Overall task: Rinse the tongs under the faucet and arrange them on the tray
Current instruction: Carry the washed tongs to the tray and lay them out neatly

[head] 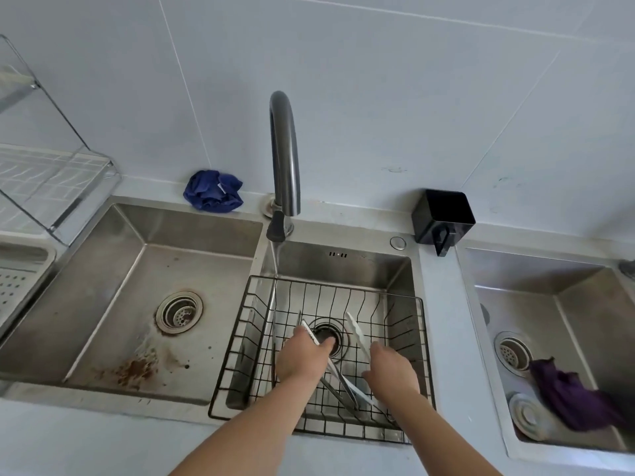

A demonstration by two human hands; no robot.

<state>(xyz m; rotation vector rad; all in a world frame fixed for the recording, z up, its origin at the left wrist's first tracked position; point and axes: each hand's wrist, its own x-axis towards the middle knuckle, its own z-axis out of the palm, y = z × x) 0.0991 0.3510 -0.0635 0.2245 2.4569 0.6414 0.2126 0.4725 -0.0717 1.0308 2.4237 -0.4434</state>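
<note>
Pale tiled wall (378, 97) backs a grey counter (103, 441) with three steel basins. The middle sink (343, 269) holds a black wire basket (424, 338), and the faucet (283, 149) runs water (275, 266) into the basket's upper left corner. The tongs (343, 383) lie in the basket, splayed in a V: hinge toward the bottom of the frame, white tips fanned up toward the drain (330, 336).

The left hand (302, 359) has its grip curled round the left arm of the tongs, thumb over it near the tip. The right hand (391, 372) hovers just beside the right arm with its grip relaxed and apart; whether it touches the arm I cannot tell.

The stream falls up and left of the tongs, on the left hand's side, so that hand looks better placed to lift them and swing the tips under the water. A perforated white tray (17, 283), probably the one meant, sits at the far left edge, well apart from the basket.
</note>
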